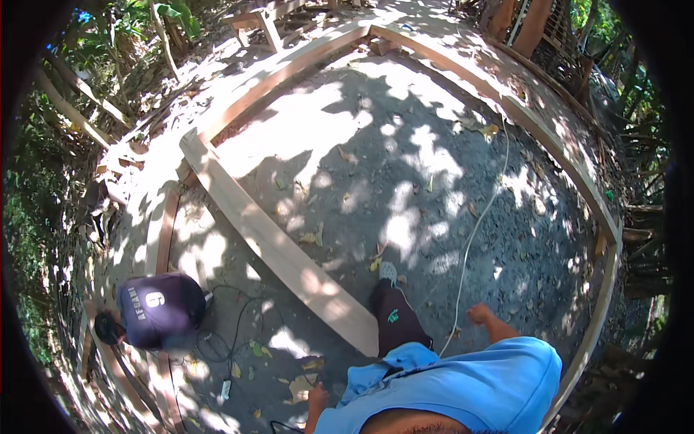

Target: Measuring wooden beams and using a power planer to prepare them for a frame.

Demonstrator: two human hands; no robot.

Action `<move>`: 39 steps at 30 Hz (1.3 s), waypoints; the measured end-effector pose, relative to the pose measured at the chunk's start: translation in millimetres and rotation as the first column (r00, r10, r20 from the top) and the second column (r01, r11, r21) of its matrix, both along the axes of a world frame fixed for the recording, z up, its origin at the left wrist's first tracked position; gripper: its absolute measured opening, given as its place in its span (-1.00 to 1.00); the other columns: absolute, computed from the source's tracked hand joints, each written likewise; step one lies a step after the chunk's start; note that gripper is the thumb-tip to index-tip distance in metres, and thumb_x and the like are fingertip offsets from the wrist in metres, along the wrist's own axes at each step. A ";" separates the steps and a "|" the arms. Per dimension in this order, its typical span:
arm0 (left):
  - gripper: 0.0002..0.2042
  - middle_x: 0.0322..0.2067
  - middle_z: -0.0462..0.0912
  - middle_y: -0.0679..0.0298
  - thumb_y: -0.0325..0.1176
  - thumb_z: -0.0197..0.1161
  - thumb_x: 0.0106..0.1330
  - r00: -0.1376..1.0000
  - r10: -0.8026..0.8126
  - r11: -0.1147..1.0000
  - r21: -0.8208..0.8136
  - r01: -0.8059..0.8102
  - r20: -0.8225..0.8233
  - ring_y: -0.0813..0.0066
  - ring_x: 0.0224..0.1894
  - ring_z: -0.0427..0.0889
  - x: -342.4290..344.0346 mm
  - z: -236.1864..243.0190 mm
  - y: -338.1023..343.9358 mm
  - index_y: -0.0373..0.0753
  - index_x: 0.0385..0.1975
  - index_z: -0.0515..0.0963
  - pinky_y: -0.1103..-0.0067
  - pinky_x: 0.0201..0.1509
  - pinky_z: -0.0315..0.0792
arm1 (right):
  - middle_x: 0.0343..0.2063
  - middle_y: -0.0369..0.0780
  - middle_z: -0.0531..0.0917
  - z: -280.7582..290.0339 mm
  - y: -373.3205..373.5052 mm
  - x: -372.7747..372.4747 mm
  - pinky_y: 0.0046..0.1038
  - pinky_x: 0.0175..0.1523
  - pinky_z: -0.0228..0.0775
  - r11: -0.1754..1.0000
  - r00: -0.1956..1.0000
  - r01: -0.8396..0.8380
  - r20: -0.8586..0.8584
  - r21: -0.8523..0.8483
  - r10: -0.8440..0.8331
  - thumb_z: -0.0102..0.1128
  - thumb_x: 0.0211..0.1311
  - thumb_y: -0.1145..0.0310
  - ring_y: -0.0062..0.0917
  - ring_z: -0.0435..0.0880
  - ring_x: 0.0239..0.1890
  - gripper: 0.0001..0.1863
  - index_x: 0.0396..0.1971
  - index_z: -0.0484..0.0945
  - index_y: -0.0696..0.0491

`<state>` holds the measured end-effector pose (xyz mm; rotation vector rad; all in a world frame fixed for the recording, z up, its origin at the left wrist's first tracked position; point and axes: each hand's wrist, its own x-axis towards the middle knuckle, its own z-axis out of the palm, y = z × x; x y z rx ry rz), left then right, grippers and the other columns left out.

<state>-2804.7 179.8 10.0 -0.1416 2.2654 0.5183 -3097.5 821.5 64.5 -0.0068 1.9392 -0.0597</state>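
My right hand (478, 314) is out in front of my body on the right, its fingers curled in with nothing visible in them. A white cord (473, 235) runs along the ground to the left of it and passes behind my blue shirt. Low by my left side, my left hand (318, 396) is loosely closed, and no object shows in it. Between the two hands, the near end of a wide wooden plank (289, 253) reaches my dark trouser leg. Its far end lies on the corner of a wooden beam frame.
Long wooden beams (289, 71) form a large frame around the dirt ground. On the left a person in a dark shirt (160, 309) bends down beside a beam. Black cable (231, 346) lies coiled near them. A wooden trestle (253, 27) stands at the far left.
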 end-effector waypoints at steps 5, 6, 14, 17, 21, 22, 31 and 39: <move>-0.47 -0.33 0.65 0.05 -0.01 0.21 0.13 0.919 0.377 0.926 -0.044 -0.374 0.114 0.11 -0.28 0.65 -182.6 15.2 68.1 -0.22 0.03 0.48 0.32 -0.26 0.50 | -0.51 -0.24 0.58 37.2 -115.3 -314.1 -0.41 -0.28 0.43 0.529 0.437 0.353 -0.364 -0.772 -0.823 0.03 0.29 0.14 -0.56 0.56 -0.44 -0.62 -0.21 0.57 0.19; -0.48 -0.34 0.65 0.05 0.00 0.21 0.13 0.948 0.315 0.949 -0.022 -0.316 -0.034 0.10 -0.27 0.65 -222.1 12.7 67.0 -0.24 0.01 0.51 0.32 -0.25 0.50 | -0.44 -0.26 0.62 81.3 -150.4 -347.8 -0.46 -0.28 0.44 0.219 0.406 0.500 0.003 -0.838 -0.914 0.01 0.33 0.15 -0.58 0.58 -0.43 -0.61 -0.15 0.54 0.20; -0.61 -0.43 0.52 0.32 -0.10 0.13 0.33 0.442 0.874 0.221 0.645 -0.732 0.201 0.58 -0.39 0.53 -692.0 170.9 138.9 -0.26 -0.02 0.41 0.69 -0.43 0.37 | -0.25 -0.12 0.65 163.1 -208.6 -426.3 -0.33 -0.07 0.42 0.565 0.870 0.202 -0.118 -0.800 -0.479 0.03 0.21 0.10 -0.33 0.63 -0.17 -0.62 -0.16 0.60 0.07; -0.60 -0.42 0.52 0.32 -0.10 0.12 0.35 0.466 0.861 0.232 0.661 -0.714 0.202 0.58 -0.41 0.53 -766.2 156.4 131.7 -0.26 0.02 0.41 0.69 -0.42 0.38 | -0.28 -0.13 0.66 125.4 -187.2 -447.4 -0.30 -0.06 0.42 0.656 0.933 0.083 -0.172 -0.750 -0.315 0.03 0.18 0.12 -0.33 0.64 -0.17 -0.64 -0.21 0.61 0.06; -0.63 -0.41 0.52 0.29 -0.07 0.11 0.35 0.510 0.834 0.343 0.524 -0.780 0.213 0.52 -0.50 0.54 -823.5 111.3 128.3 -0.25 -0.05 0.44 0.59 -0.55 0.35 | -0.54 -0.15 0.66 67.1 -100.7 -512.7 -0.34 -0.27 0.45 0.679 0.855 0.296 -0.131 -0.672 -0.502 0.06 0.14 0.12 -0.37 0.66 -0.46 -0.66 -0.44 0.63 0.11; -0.65 -0.39 0.52 0.28 -0.07 0.09 0.34 0.476 0.828 0.329 0.429 -0.841 0.297 0.47 -0.53 0.55 -830.9 88.7 117.8 -0.22 -0.09 0.44 0.54 -0.61 0.33 | -0.56 -0.16 0.66 67.2 -80.5 -532.6 -0.37 -0.33 0.42 0.805 0.836 0.199 -0.332 -0.558 -0.436 0.07 0.13 0.12 -0.37 0.64 -0.50 -0.66 -0.47 0.64 0.10; -0.62 -0.52 0.59 0.16 -0.08 0.20 0.14 0.914 -0.314 0.950 -0.078 0.304 -0.259 0.13 -0.40 0.61 -1034.3 -0.8 155.0 -0.08 -0.07 0.52 0.21 -0.26 0.46 | -0.68 -0.17 0.64 43.3 119.5 -600.0 -0.36 -0.34 0.44 0.314 0.145 0.889 -0.444 -0.334 -0.884 0.01 0.17 -0.11 -0.30 0.65 -0.52 -0.40 -0.77 0.58 0.13; -0.70 -0.51 0.55 0.38 -0.10 0.15 0.32 0.894 0.447 0.573 0.775 -0.266 -0.023 0.61 -0.52 0.52 -1563.3 138.0 328.8 -0.23 -0.24 0.59 0.65 -0.46 0.36 | -0.44 -0.08 0.65 33.7 68.3 -746.5 -0.16 -0.26 0.47 0.962 0.675 0.258 -0.695 -0.092 -0.248 0.10 0.01 0.28 -0.13 0.62 -0.36 -0.75 -0.35 0.64 0.06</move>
